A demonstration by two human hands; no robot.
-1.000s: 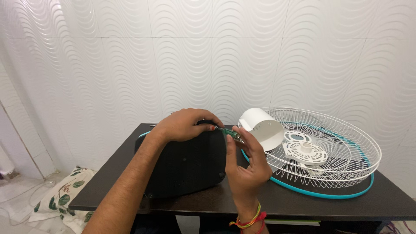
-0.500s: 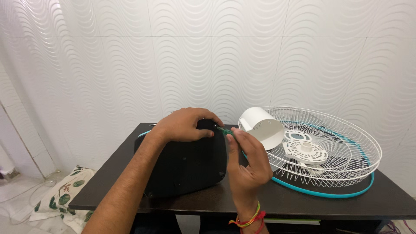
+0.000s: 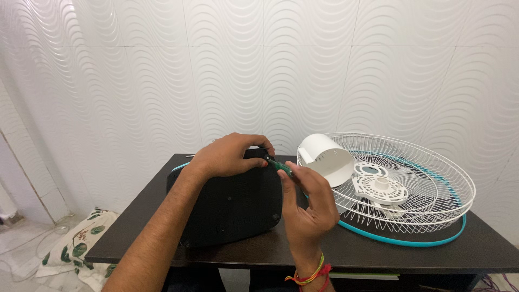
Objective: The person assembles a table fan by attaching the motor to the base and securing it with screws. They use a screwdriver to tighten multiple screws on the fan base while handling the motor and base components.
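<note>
Green-handled screwdriver sits pinched in the right hand fingertip grip, tip at the upper edge of the black plastic fan base on the dark tabletop. Left hand grip presses closed over that edge; best to keep the base steady and the tool square to the screw, pushing in while turning.

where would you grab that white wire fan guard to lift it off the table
Grip the white wire fan guard at its outer rim on the near right, coming from above. It lies dish-like with that rim raised off the table and free, while the white cylinder crowds its left edge.
</note>
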